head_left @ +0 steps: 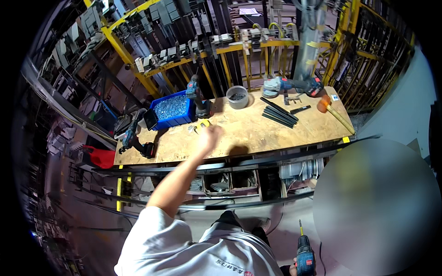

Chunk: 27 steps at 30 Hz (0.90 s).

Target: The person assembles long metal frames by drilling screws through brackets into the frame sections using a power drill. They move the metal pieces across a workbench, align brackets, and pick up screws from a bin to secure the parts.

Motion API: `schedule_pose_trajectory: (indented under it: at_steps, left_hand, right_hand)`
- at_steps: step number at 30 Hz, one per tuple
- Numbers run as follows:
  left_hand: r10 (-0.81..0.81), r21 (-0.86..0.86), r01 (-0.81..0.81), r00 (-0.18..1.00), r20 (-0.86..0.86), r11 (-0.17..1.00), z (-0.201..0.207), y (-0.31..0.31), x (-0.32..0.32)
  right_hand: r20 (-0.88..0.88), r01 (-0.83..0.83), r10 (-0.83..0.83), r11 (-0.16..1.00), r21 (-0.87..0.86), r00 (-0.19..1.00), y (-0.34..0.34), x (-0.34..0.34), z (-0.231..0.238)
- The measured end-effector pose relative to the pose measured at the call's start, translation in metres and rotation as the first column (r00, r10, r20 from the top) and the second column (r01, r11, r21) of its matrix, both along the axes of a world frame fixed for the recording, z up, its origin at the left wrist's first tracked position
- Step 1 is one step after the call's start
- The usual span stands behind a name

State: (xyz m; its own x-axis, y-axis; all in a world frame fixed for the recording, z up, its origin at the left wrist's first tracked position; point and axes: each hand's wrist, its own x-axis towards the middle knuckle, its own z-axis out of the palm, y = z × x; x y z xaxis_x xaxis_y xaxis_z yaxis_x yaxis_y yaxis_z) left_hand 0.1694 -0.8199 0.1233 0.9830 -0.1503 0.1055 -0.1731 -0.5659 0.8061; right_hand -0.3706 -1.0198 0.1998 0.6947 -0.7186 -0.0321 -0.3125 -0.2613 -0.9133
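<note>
My left hand [211,137] reaches over the wooden tabletop, smeared by motion, so its fingers do not show clearly. Just beyond it lies a small yellow-and-black thing that looks like a tape measure [202,125]; whether the hand touches it I cannot tell. Low at the right, my right hand [293,268] grips a blue-and-black cordless drill [305,257] with a long bit pointing up and away. Only a bit of that hand shows beside the drill. Behind the left hand, another cordless drill [195,94] stands upright next to a blue bin of small screws [171,110].
On the workbench [239,133] are a clear tub [237,97], dark strips [280,115], an angle grinder [290,85], an orange-headed mallet [335,112] and a third power tool [135,138]. Long dark profiles [258,161] run along the front edge. A blurred grey disc [377,207] covers the right.
</note>
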Motion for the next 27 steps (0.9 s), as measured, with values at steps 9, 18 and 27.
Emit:
schedule_pose_trajectory:
  at_steps: [9, 18, 27]
  left_hand:
    - [0.254, 0.699, -0.236, 0.964, 0.080, 0.675, -0.032, 0.216, 0.228]
    - [-0.109, 0.788, 0.010, 0.991, 0.072, 0.616, -0.060, 0.250, 0.290]
    - [-0.058, 0.826, 0.003, 0.998, 0.037, 0.564, -0.026, 0.238, 0.281]
  right_hand:
    - [-0.182, -0.017, 0.016, 1.000, -0.002, 0.983, 0.082, 0.126, 0.019]
    - [-0.271, -0.037, 0.032, 0.999, -0.010, 0.962, 0.133, 0.176, 0.027]
    - [-0.273, -0.055, 0.052, 0.999, -0.001, 0.961, 0.157, 0.172, 0.027]
